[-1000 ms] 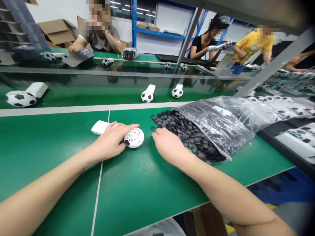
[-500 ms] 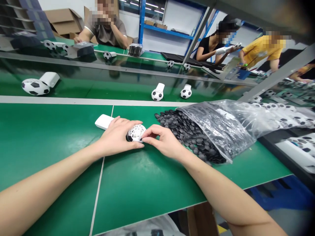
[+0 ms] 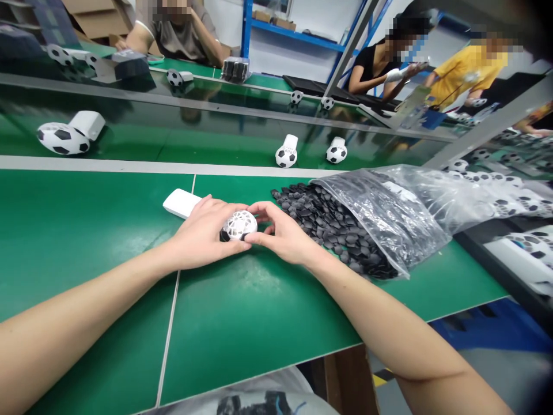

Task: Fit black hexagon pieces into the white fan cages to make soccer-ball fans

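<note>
My left hand (image 3: 205, 233) is wrapped around a football-shaped device (image 3: 239, 225) lying on the green bench. Its ball end is a white openwork shell with a few black panels low on its side, and its white handle (image 3: 180, 203) sticks out beyond my left wrist. With thumb and fingers curved around the right side of the ball, my right hand (image 3: 279, 230) grips it too. The right thumb presses at the ball's lower edge, beside a black panel. Beside my right hand is a heap of small black panels (image 3: 332, 225), spilling from a clear plastic bag (image 3: 389, 213).
Finished-looking football devices (image 3: 286, 154) lie on the green conveyor belt (image 3: 194, 147) beyond a pale rail (image 3: 129, 167). More white-and-black pieces (image 3: 527, 202) sit at the right by a dark tray. Co-workers (image 3: 181, 34) are across the belt. A slanted metal post (image 3: 496, 121) stands at right.
My right hand has gone from a fingertip pinch at the ball's lower edge to a wider grip around its right side. Two devices on the belt have shifted slightly right. The view has tilted down.
</note>
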A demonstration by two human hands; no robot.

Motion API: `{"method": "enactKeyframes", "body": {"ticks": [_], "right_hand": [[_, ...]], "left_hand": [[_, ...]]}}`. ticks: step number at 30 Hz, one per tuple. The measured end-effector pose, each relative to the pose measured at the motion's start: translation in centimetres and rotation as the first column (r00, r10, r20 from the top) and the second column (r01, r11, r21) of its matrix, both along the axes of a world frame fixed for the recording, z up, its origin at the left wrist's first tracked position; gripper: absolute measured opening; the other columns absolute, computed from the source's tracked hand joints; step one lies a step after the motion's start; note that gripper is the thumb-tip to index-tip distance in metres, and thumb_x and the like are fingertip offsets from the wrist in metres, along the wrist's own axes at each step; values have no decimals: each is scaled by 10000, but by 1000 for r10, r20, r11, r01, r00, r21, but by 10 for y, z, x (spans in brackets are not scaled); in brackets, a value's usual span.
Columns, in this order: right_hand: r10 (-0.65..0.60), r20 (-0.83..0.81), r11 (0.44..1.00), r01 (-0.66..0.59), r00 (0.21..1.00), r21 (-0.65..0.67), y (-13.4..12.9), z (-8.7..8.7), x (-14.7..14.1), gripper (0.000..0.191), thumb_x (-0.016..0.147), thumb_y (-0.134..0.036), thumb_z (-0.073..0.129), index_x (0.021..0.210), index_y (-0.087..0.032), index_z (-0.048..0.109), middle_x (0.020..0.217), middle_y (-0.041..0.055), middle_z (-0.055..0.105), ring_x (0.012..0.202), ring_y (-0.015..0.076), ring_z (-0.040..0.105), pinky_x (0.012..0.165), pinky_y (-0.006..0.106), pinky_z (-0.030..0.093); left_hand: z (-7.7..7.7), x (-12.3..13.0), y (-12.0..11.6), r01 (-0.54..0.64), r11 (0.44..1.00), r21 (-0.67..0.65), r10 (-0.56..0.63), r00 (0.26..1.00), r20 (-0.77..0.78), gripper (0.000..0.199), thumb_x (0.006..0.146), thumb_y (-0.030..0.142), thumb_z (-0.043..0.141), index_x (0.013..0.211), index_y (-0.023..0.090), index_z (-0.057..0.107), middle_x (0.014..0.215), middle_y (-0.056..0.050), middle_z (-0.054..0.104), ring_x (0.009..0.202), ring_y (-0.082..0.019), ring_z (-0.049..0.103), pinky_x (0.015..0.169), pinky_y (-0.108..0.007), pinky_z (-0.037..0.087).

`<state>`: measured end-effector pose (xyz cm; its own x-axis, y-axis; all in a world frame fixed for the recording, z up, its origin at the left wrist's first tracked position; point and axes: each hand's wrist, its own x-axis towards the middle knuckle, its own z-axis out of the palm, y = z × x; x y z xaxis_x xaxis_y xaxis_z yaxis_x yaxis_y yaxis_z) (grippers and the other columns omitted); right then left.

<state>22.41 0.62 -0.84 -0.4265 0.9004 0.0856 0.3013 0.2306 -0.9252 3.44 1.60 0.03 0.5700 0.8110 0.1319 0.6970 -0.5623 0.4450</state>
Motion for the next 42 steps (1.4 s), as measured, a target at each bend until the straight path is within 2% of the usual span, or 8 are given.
{"method": "enactKeyframes", "body": {"ticks": [9,12,16,25,29,35,38,42], "right_hand": [[39,-36,999,-38,999,6,4,-2,1,337,745,-247,634,1040,-188,481,1087,51,560,974,164,555,760,291,476],[-104,126,980,80,987,181,17,-2,10,184,803,-260,572,964,-171,558,964,40,595,885,150,560,794,307,455],[-397,515,881,158,760,446,32,-3,25,188,834,-239,545,986,-180,639,1007,92,578,977,225,487,846,364,401],[-334,744,891,-65,578,450,23,-3,22,163,849,-185,520,913,-157,668,906,113,602,859,222,552,701,304,422],[-329,720,913,12,611,407,23,-2,25,123,824,-168,557,915,-152,639,891,94,589,800,190,564,682,280,417],[-269,601,928,34,753,371,19,6,27,51,793,-138,586,799,-153,634,789,44,585,709,146,546,690,276,421],[-131,391,919,-36,911,393,11,13,23,98,803,-112,560,825,-177,630,794,13,591,751,124,554,732,261,435],[46,247,901,-147,968,409,0,18,15,122,822,-125,536,870,-199,621,852,12,610,834,128,562,779,272,445]], "left_hand": [[1,4,-3,-14,1000,21,13,1000,11,529,732,489,540,1174,200,499,1031,-64,603,974,-266,501,928,-453,308],[1,5,-4,3,999,39,-2,1000,-8,614,697,577,554,1171,191,497,1050,-76,599,1001,-280,497,978,-479,272],[4,1,-2,14,1000,19,-13,999,-46,650,696,615,544,1198,206,486,1122,-94,576,1118,-306,436,1037,-529,174],[-2,5,-14,-64,993,-101,67,997,23,550,770,465,516,1240,209,387,1335,-100,413,1344,-327,89,1040,-545,212],[-1,3,-9,94,976,-198,-86,995,48,526,752,342,538,1242,243,376,1403,-58,333,1362,-267,68,1077,-495,201],[-4,3,-8,-21,989,-147,37,993,109,596,701,423,601,1215,202,394,1438,-97,271,1356,-263,124,1087,-495,187],[-5,2,-6,83,984,-157,-62,990,130,532,712,366,591,1191,219,411,1429,-76,295,1355,-256,133,1086,-487,191],[-7,2,-6,50,990,-133,-30,989,142,561,684,309,594,1203,217,403,1458,-87,215,1356,-282,108,1079,-496,192]]}}
